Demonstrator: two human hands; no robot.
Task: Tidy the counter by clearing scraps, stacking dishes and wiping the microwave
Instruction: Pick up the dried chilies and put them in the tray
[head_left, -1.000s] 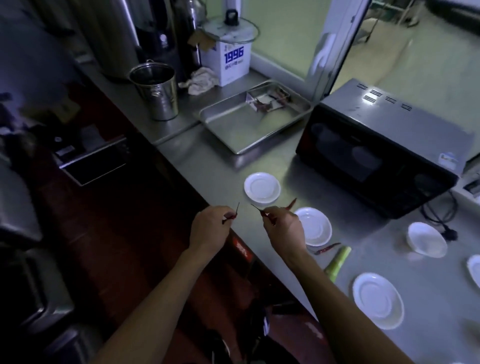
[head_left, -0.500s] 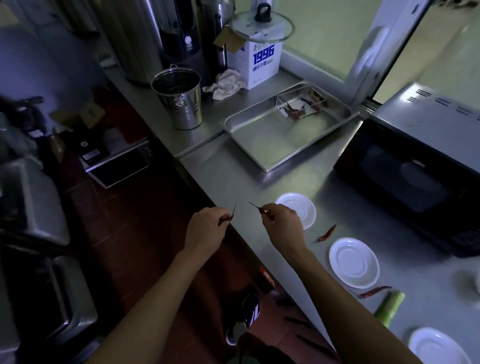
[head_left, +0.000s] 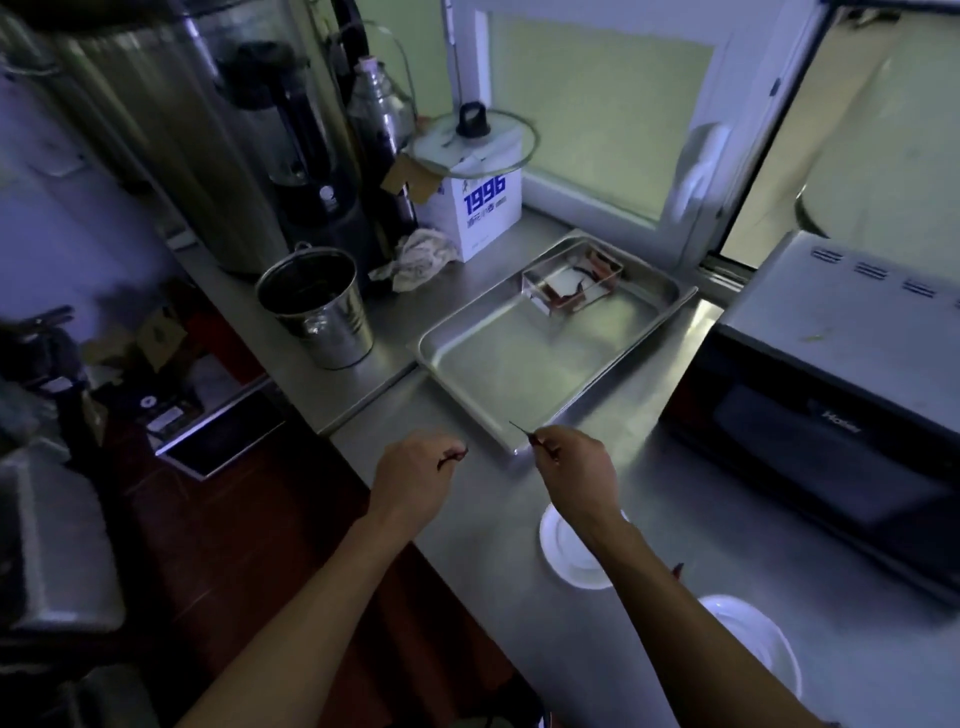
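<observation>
- your left hand (head_left: 415, 480) pinches a dried chili scrap (head_left: 451, 458); your right hand (head_left: 574, 467) pinches a thin stem (head_left: 521, 430).
- both hover just before the steel tray (head_left: 457, 358), which holds a small clear box (head_left: 571, 280) of scraps.
- a saucer (head_left: 563, 551) lies under your right wrist.

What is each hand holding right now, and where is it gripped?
The left hand pinches a small dark red chili scrap at its fingertips. The right hand pinches a thin stem by its near end.
</observation>
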